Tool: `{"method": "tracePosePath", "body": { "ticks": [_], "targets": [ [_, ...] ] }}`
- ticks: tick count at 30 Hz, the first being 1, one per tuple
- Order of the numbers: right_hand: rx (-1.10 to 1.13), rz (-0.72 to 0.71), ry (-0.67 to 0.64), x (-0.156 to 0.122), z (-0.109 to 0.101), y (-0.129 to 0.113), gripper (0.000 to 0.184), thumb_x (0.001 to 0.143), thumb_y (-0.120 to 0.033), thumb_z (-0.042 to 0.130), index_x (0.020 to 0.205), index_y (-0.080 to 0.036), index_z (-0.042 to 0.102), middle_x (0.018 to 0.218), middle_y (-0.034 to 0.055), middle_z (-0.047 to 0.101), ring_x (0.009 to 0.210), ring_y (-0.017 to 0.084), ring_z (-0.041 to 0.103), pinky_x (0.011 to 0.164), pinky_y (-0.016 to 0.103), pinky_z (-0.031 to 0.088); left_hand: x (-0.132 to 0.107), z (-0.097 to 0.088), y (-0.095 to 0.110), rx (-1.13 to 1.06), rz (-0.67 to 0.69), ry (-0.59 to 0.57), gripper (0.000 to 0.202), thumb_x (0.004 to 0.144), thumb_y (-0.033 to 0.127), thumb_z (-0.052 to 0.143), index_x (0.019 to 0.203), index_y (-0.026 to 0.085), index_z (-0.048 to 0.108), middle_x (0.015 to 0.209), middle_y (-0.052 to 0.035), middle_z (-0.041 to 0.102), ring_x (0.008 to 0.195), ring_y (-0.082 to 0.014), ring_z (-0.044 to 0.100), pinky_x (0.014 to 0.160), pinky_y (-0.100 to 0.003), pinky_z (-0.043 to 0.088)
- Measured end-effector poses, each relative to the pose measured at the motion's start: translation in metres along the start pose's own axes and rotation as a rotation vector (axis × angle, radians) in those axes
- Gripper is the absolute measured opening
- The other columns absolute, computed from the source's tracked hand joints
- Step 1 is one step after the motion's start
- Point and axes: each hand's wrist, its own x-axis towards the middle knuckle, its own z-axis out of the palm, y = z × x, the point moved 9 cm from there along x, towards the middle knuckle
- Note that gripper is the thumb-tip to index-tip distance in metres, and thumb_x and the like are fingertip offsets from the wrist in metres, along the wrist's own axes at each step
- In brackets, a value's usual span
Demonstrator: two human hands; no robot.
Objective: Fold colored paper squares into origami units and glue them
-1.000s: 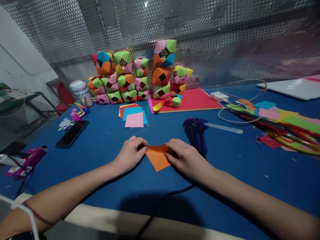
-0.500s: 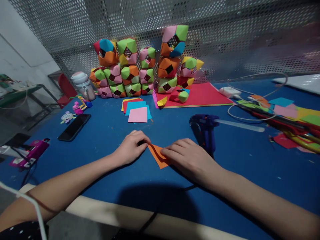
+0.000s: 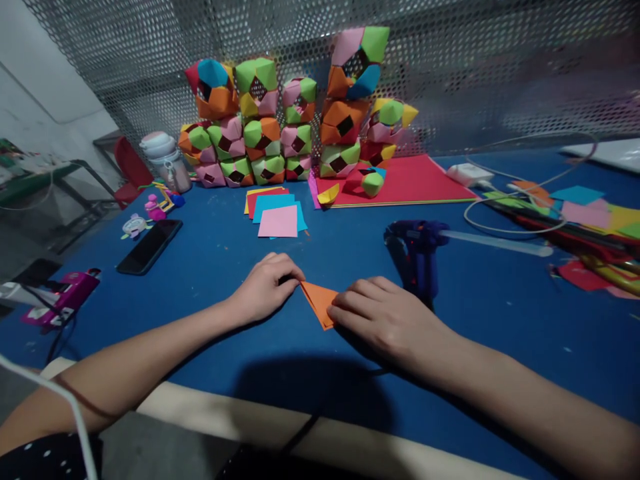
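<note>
An orange paper square (image 3: 318, 300), folded over into a triangle, lies on the blue table between my hands. My left hand (image 3: 265, 287) pinches its left corner between thumb and forefinger. Over its right part rests my right hand (image 3: 380, 310), fingers together and pressing the paper down, hiding that corner. Just beyond my right hand stands a dark blue glue gun (image 3: 420, 253) with a long clear glue stick (image 3: 495, 243) jutting from its back. A small stack of coloured paper squares, a pink square (image 3: 278, 221) on top, lies farther off.
Stacked folded-paper models (image 3: 260, 140) line the back against a perforated metal panel (image 3: 440, 67). Red sheets (image 3: 420, 183) lie beside them. At left are a phone (image 3: 150, 247), a purple power strip (image 3: 63, 300) and a bottle (image 3: 167, 163). Cables and paper scraps (image 3: 585, 213) lie at right.
The orange paper's raised flap now lies flatter, its folded layers nearly together. My right hand has slid slightly along it. The whole view has shifted a little.
</note>
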Motion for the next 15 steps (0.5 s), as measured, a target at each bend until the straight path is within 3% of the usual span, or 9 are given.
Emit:
{"method": "tracePosePath", "body": {
  "ticks": [15],
  "targets": [
    [-0.028, -0.036, -0.011, 0.0008, -0.0042, -0.0057, 0.034, 0.093, -0.014, 0.031, 0.092, -0.013, 0.065, 0.077, 0.0097, 0.060, 0.074, 0.019, 0.048, 0.065, 0.033, 0.032, 0.0013, 0.0004, 0.0000, -0.011, 0.000, -0.008, 0.014, 0.080, 0.010, 0.049, 0.080, 0.016, 0.062, 0.082, -0.0024, 0.061, 0.082, -0.0152, 0.051, 0.079, -0.031, 0.040]
  ]
}}
